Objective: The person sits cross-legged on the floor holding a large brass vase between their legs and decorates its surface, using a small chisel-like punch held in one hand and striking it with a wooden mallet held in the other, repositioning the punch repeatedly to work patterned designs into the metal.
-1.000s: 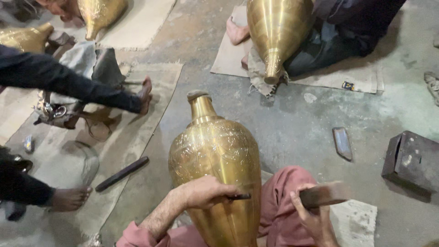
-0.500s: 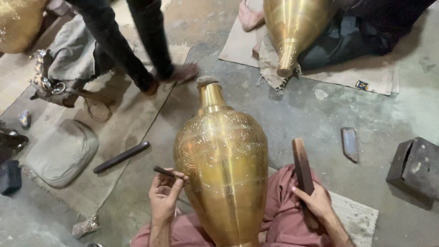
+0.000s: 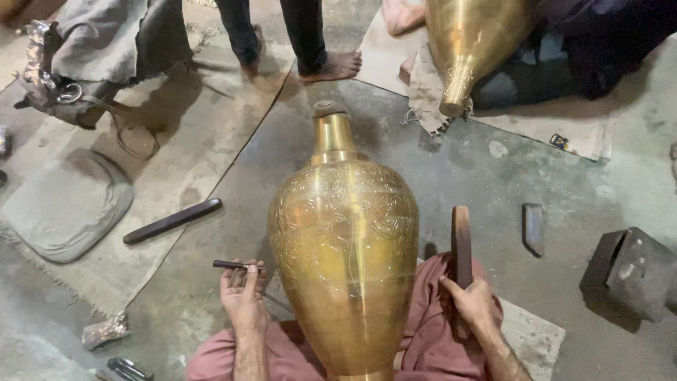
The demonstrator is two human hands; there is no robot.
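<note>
Far left, a grey cushion (image 3: 65,204) lies flat on a tan mat (image 3: 211,134), w/ a long dark bar (image 3: 172,221) just beside it near the mat's edge, prob. set there to be within reach. Next, the left hand (image 3: 243,300) sits palm up, fingers curled round a thin dark punch (image 3: 236,265), thumb & fingertips pinching it so the tip points twd the vase but stays short of the metal; a ready grip, I'd judge, not a working one. Centre: the big brass vase (image 3: 344,243) lies tilted across the person's lap, neck pointing away, base twd the body, propped on the red-trousered legs so the flank faces up for tooling. Its look: warm gold, glossy, shoulder & upper belly covered w/ fine engraved scrollwork, lower part plain & smooth; narrow neck w/ a ring band & dull cap. Right of it, the right hand (image 3: 471,305) is closed round a dark wooden mallet (image 3: 461,243) held upright, clear of the vase. Further right, a small dark block (image 3: 534,227) on the concrete, then a heavy black iron block (image 3: 633,271). Top right, another brass vase (image 3: 471,42) rests in a co-worker's lap.
</note>
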